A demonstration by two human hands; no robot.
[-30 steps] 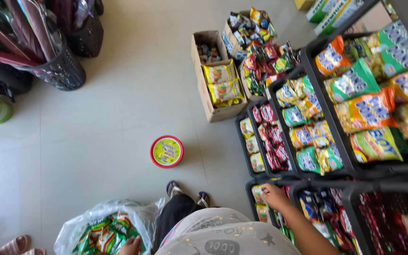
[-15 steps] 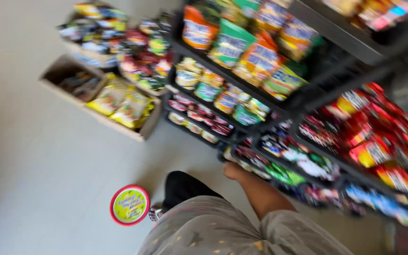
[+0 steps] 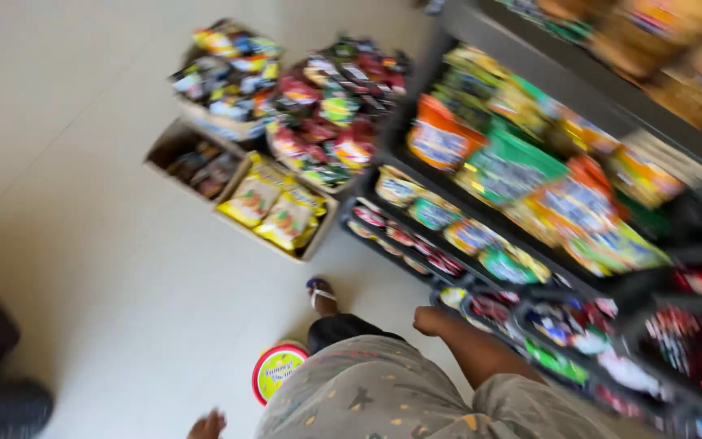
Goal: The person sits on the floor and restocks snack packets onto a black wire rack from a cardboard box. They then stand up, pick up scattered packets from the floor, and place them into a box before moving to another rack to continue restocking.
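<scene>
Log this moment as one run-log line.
right hand: at low shelf rack, grip unclear | left hand: empty, open | round tub: on floor

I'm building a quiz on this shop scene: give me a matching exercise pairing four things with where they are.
Things:
1. round red-rimmed tub lid
2. yellow snack packets
3. right hand
4. left hand

Places:
A. at the low black wire rack's edge
B. at the picture's bottom edge, over the floor
C. in an open cardboard box
D. flat on the pale floor beside the knee

Pairs: 1-D, 2-C, 3-A, 4-B
</scene>
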